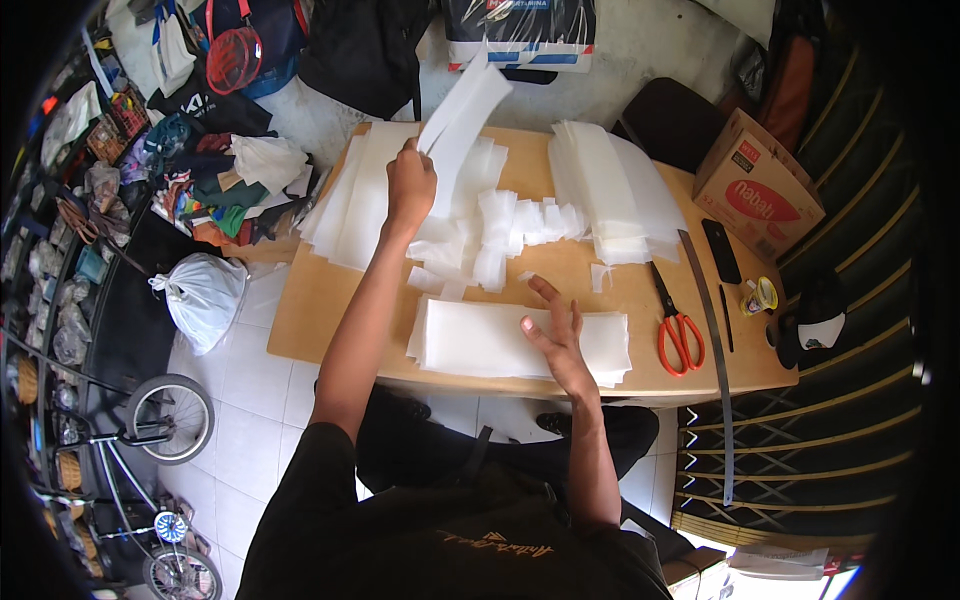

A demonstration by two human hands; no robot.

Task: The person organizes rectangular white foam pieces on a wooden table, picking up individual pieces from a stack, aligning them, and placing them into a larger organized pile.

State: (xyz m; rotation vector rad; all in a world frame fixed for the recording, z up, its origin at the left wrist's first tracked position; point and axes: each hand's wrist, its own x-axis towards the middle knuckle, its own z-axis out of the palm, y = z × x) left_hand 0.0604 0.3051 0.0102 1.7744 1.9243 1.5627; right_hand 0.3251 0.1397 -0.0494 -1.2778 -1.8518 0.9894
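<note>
My left hand point(412, 185) is closed on one end of a long white translucent strip point(468, 112), which it holds raised above the far left of the table. Under that hand lies a pile of large white translucent sheets point(362, 200). My right hand point(560, 345) hovers at or just over a neat stack of white strips point(480, 340) along the near table edge; its thumb and fingers are spread. A small white scrap point(527, 277) lies by its fingertips. Narrow offcuts point(497, 230) are heaped in the middle of the table.
Another pile of white sheets point(600, 190) lies at the back right. Orange-handled scissors point(678, 335), a long metal ruler point(712, 330) overhanging the near edge, a black phone point(720, 252), a black pen point(726, 318), a small tub point(760, 296) and a cardboard box point(757, 185) occupy the table's right side.
</note>
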